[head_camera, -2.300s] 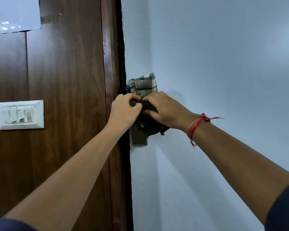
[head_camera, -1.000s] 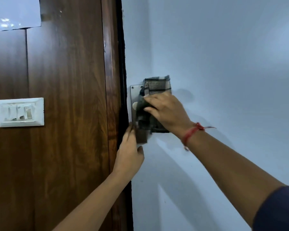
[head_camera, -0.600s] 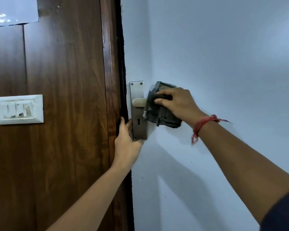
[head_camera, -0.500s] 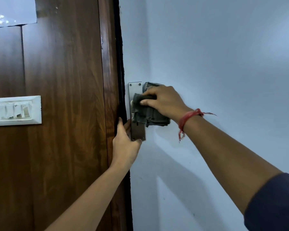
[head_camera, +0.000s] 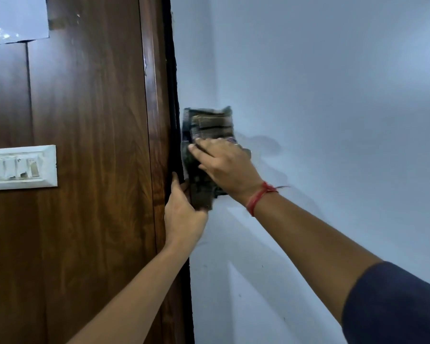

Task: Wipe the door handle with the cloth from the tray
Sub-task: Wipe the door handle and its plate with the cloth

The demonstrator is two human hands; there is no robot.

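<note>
A dark checked cloth [head_camera: 210, 125] is spread over the metal door handle and most of its plate, so the lever is hidden. Only the plate's lower end [head_camera: 201, 198] shows, blurred, below the cloth. My right hand [head_camera: 225, 165], a red thread around its wrist, presses flat on the cloth against the pale door [head_camera: 320, 108]. My left hand [head_camera: 184, 212] holds the door's edge just under the plate, fingers curled around the edge.
A brown wooden panel [head_camera: 90, 157] fills the left side, with a white switch plate [head_camera: 22, 167] on it and a pale sheet [head_camera: 15, 18] stuck at the top left. A dark gap runs between the panel and the door.
My right hand has spread the cloth up and over the plate, which stood partly bare half a second ago. My left hand, earlier on the handle, now grips the door edge lower down.
</note>
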